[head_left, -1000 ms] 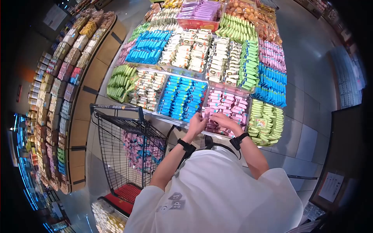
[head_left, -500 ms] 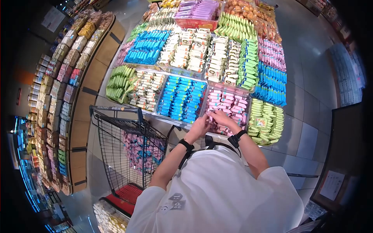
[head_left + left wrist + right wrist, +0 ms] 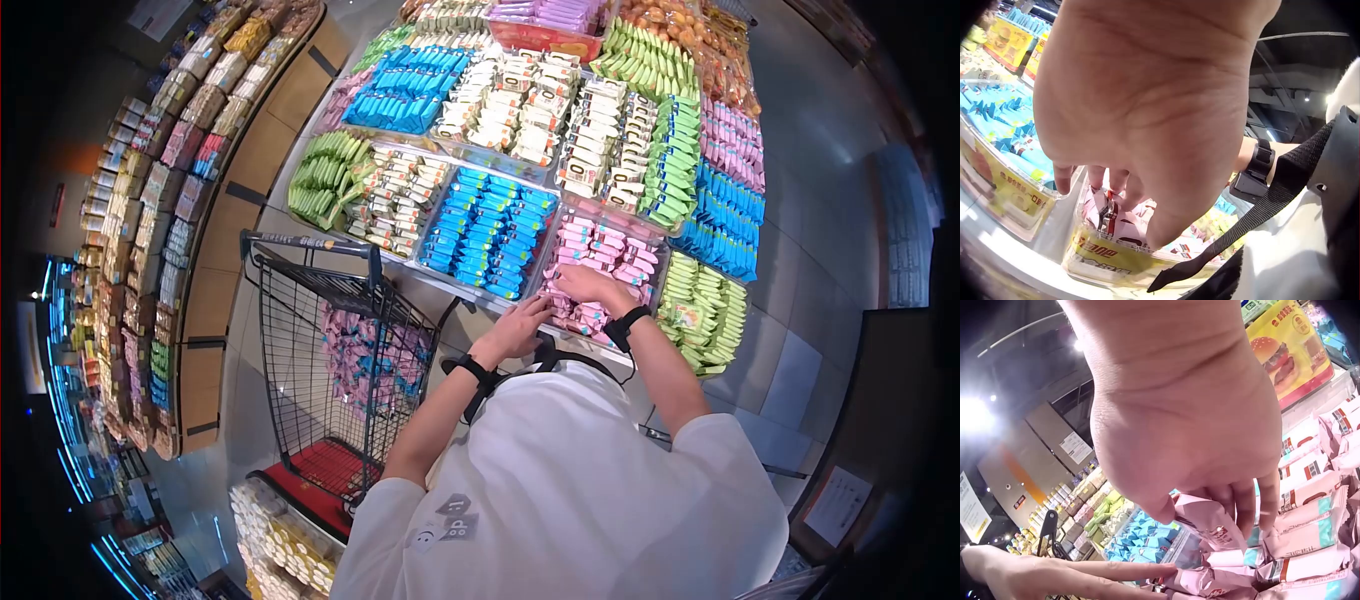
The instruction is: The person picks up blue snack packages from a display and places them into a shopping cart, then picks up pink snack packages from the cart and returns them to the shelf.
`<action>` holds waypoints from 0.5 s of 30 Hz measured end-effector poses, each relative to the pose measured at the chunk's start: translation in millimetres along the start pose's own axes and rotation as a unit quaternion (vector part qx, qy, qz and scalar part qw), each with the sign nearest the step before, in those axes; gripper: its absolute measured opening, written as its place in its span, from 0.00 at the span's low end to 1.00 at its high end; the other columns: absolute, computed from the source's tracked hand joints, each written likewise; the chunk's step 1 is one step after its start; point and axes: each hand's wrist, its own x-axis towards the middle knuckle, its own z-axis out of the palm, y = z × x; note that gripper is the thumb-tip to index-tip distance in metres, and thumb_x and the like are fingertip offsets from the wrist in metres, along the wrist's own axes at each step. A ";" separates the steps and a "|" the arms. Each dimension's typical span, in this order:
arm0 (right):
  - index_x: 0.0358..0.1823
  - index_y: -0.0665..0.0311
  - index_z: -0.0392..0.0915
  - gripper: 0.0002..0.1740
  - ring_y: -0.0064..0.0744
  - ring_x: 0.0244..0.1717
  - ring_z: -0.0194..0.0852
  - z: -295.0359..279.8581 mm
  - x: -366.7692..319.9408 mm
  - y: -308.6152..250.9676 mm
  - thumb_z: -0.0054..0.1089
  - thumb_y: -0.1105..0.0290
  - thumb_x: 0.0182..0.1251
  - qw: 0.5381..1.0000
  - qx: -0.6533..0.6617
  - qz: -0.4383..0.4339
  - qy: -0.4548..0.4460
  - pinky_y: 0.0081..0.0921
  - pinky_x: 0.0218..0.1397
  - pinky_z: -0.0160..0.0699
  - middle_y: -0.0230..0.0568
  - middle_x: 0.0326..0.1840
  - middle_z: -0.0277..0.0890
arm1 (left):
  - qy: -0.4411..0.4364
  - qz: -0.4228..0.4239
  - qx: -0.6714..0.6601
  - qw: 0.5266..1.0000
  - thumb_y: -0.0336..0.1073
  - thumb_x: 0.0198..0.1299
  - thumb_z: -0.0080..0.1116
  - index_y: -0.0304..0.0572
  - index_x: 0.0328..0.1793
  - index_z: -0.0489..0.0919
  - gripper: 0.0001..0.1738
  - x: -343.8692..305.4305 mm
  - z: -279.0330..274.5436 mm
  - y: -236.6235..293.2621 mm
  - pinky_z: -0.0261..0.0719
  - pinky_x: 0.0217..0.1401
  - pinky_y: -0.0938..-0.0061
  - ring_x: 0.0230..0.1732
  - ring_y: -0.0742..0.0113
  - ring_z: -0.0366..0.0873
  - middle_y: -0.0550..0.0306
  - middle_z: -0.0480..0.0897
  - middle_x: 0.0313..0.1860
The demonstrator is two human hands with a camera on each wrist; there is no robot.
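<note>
My right hand [image 3: 592, 287] is over a clear bin of pink-wrapped snack packets [image 3: 612, 252]. In the right wrist view, its thumb and fingers pinch one pink packet [image 3: 1207, 520] above the others. My left hand [image 3: 515, 332] lies at the near left corner of this bin. Its fingers stretch out straight over the packets at the front in the right wrist view. Seen from the left wrist, those fingertips dip behind the yellow-labelled front wall [image 3: 1100, 255] of the bin, partly hidden. A bin of blue packets [image 3: 490, 230] adjoins on the left.
A black shopping cart [image 3: 310, 243] stands to the left, with pink and blue packets [image 3: 375, 350] visible through its mesh. Green packets [image 3: 705, 305] fill the bin on the right. More snack bins spread behind, and a long stocked shelf [image 3: 215, 285] runs along the left.
Both hands were close together around a pink packet. They have since parted, the left drawing back toward the bin's near corner. The head view has shifted slightly.
</note>
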 end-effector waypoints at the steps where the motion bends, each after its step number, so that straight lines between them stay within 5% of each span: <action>1: 0.55 0.73 0.77 0.27 0.63 0.54 0.81 5.0 3.7 1.9 0.51 0.52 0.78 1.000 -0.002 -0.002 -0.004 0.51 0.59 0.78 0.64 0.53 0.83 | -0.008 -0.008 0.010 1.000 0.36 0.51 0.76 0.49 0.79 0.69 0.46 -1.2 1.7 -0.3 0.64 0.83 0.51 0.85 0.47 0.57 0.50 0.63 0.84; 7: 0.57 0.73 0.78 0.22 0.62 0.58 0.80 26.1 6.2 6.6 0.55 0.59 0.75 0.996 0.008 -0.072 0.043 0.51 0.61 0.78 0.63 0.55 0.82 | -0.014 -0.012 0.003 1.000 0.38 0.54 0.75 0.48 0.79 0.69 0.45 0.0 4.5 -1.3 0.63 0.82 0.47 0.85 0.44 0.56 0.50 0.61 0.85; 15: 0.61 0.70 0.78 0.24 0.63 0.57 0.81 22.2 -5.7 7.0 0.56 0.59 0.73 1.000 0.001 -0.002 0.031 0.48 0.63 0.79 0.63 0.55 0.83 | -0.038 -0.034 0.006 0.999 0.39 0.55 0.75 0.51 0.78 0.70 0.43 1.5 1.0 4.8 0.63 0.82 0.47 0.85 0.45 0.55 0.50 0.60 0.85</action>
